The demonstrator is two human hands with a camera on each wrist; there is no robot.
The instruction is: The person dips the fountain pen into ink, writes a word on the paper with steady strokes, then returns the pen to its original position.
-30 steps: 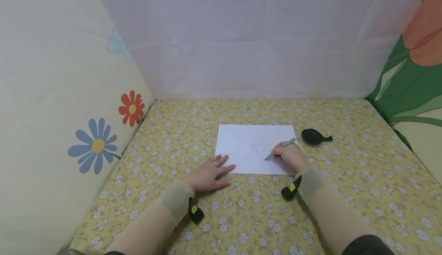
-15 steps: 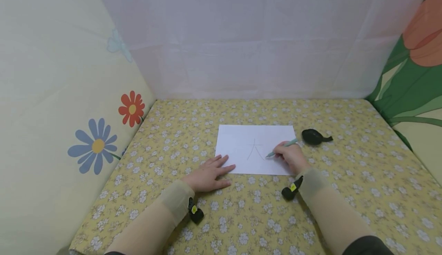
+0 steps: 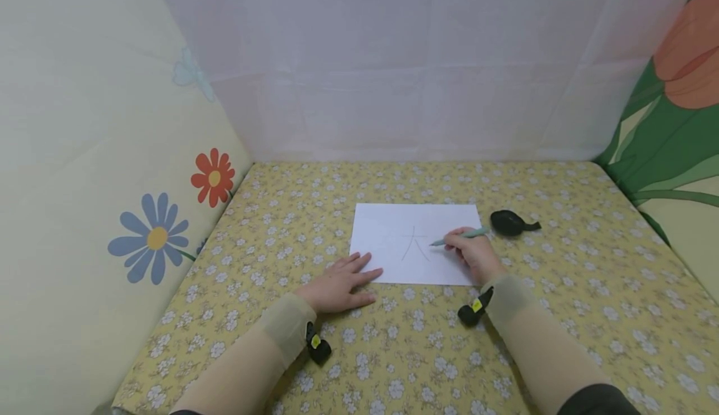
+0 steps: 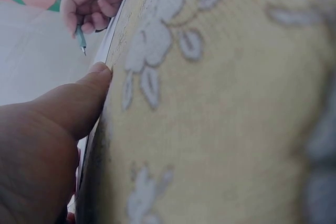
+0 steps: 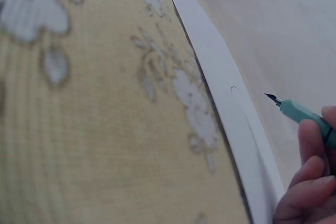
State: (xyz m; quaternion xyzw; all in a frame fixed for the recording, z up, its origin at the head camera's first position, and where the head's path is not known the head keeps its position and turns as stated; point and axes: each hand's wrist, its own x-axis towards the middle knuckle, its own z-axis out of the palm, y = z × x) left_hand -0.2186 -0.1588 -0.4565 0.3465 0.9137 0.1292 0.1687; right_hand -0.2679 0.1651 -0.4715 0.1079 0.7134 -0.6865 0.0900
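Observation:
A white sheet of paper (image 3: pixel 382 221) lies on the table and bears thin pen strokes (image 3: pixel 414 240): a short bar with two legs spreading below it. My right hand (image 3: pixel 476 256) pinches a teal fountain pen (image 3: pixel 474 233) between thumb and fingers. In the right wrist view the fountain pen's metal nib (image 5: pixel 273 99) stands clear of the paper, pointing left. With fingers spread, my left hand (image 3: pixel 339 284) rests over the sheet's lower left corner; its thumb (image 4: pixel 89 90) lies on the cloth in the left wrist view.
A black rounded object with a short tail (image 3: pixel 508 223) lies just right of the sheet. Yellow flowered cloth (image 3: pixel 415 352) covers the table. A pale sheet (image 3: pixel 393 90) hangs behind, and flower-printed panels (image 3: pixel 157 238) stand at both sides.
The fountain pen has lifted off the end of the right-hand leg, and its nib has moved up the page. My left hand has stayed in place.

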